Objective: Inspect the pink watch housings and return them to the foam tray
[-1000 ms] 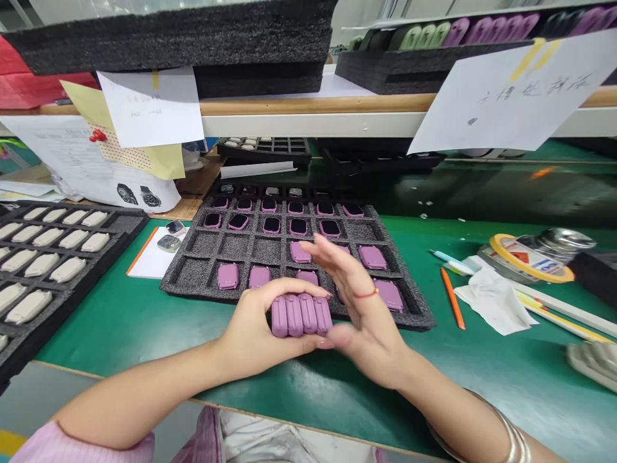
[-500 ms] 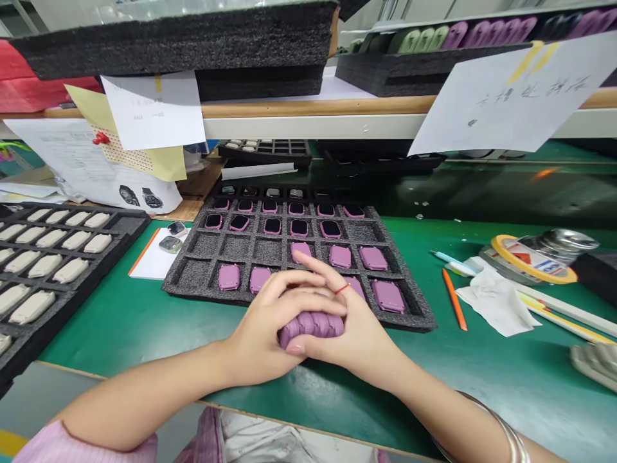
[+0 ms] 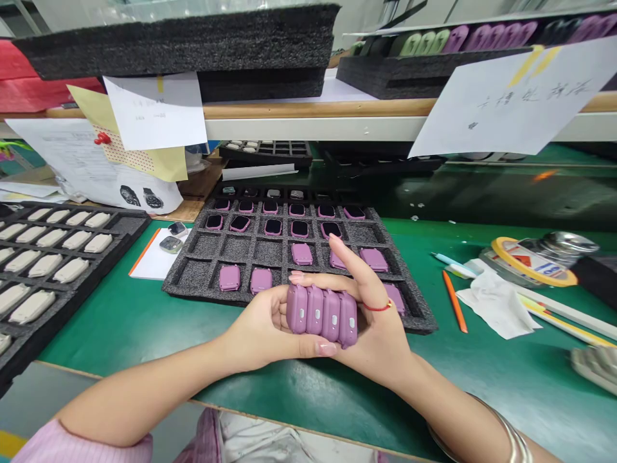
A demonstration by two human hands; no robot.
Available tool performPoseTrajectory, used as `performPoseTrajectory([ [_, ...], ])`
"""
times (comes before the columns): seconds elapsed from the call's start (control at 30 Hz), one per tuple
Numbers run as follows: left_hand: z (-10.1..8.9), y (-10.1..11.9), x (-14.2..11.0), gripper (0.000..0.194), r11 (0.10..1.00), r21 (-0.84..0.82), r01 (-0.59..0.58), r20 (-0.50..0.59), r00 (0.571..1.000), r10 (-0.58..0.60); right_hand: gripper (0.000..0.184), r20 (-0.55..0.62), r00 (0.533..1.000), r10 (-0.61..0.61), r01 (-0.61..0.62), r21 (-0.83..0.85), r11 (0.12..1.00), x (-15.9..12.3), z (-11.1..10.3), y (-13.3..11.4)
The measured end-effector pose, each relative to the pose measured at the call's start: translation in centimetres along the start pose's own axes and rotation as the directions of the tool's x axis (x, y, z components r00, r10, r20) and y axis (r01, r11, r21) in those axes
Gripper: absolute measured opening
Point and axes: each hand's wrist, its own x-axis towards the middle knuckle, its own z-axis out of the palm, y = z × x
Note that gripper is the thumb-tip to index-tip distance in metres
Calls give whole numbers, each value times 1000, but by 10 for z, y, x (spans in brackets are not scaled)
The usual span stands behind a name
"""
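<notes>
Between my two hands, above the near edge of a black foam tray (image 3: 193, 286), is a row of several purple smartwatch cases (image 3: 322, 315), pressed side by side. Their narrow sides, each with a small silvery oval, face me. My left hand (image 3: 267, 328) grips the row from the left, thumb along its lower front. On the other side my right hand (image 3: 385, 328) supports the row, with one digit raised away; its other fingers are largely hidden behind. In the tray lie purple cases (image 3: 229, 278) with plain backs up, and farther back, dark-screened purple watches (image 3: 273, 227).
A second tray (image 3: 130, 225) with beige cases stands at left. Two watches (image 3: 171, 244) rest on a white pad. To the right are an orange pen (image 3: 454, 301), crumpled tissue (image 3: 501, 302) and a tape roll (image 3: 535, 260). A shelf (image 3: 308, 125) with hanging papers crosses above.
My hands have turned the row of cases, so the sides with silvery ovals now show. The left fingers have come off the top, and the right hand has opened outward to the right.
</notes>
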Motion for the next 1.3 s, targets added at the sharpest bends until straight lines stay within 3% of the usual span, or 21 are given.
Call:
performPoseTrajectory([
  [0.37, -2, -7, 2, 42, 997, -58, -60, -23, 998, 58, 103, 26, 999, -32, 32, -3, 999, -1, 0, 5],
  [0.53, 2, -3, -1, 41, 994, 49, -94, -72, 993, 98, 98, 40, 997, -71, 70, 28, 997, -2, 1, 6],
  [0.83, 1, -10, -1, 46, 985, 166, -52, -147, 986, 77, 93, 60, 993, -99, 98, 15, 995, -3, 6, 8],
  [0.93, 1, -13, -2, 40, 978, 205, -26, -168, 984, 61, 94, 60, 993, -106, 108, -25, 994, -3, 7, 8],
  [1.17, 4, -10, 2, 55, 985, 130, -109, -147, 981, 128, 88, 53, 994, -97, 96, 13, 995, -5, 12, 10],
  [1.3, 3, -11, 3, 44, 990, 123, -62, -139, 987, 79, 91, 64, 995, -73, 71, 25, 997, -5, 17, 14],
])
